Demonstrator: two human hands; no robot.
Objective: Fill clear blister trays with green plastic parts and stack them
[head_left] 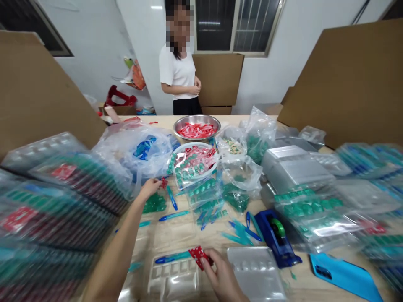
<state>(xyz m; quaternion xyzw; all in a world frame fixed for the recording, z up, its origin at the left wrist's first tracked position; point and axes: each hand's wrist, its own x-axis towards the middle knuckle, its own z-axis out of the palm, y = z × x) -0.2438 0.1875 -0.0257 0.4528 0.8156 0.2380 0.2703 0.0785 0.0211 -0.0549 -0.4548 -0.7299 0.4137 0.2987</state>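
Note:
My right hand (220, 270) pinches a small flat red piece with white dots (197, 256) above the upper right of a clear plastic tray (184, 287). A blue-and-teal pen (173, 257) lies along that tray's upper part, its teal end against the red piece. Farther off, my left hand (151, 187) has its fingertips closed on another dotted red piece (164, 183). Below that hand are green pieces (155, 204) and a second blue-and-teal pen (171, 198). Another clear tray (256, 272) lies to the right of my right hand.
Blurred stacks of filled trays (56, 218) rise at the left. A blue tape dispenser (277, 239) and a blue phone (344, 277) lie at the right. Behind are a white bowl (216, 167), a metal bowl (217, 121) and plastic bags (116, 147). A person (182, 75) stands across the table.

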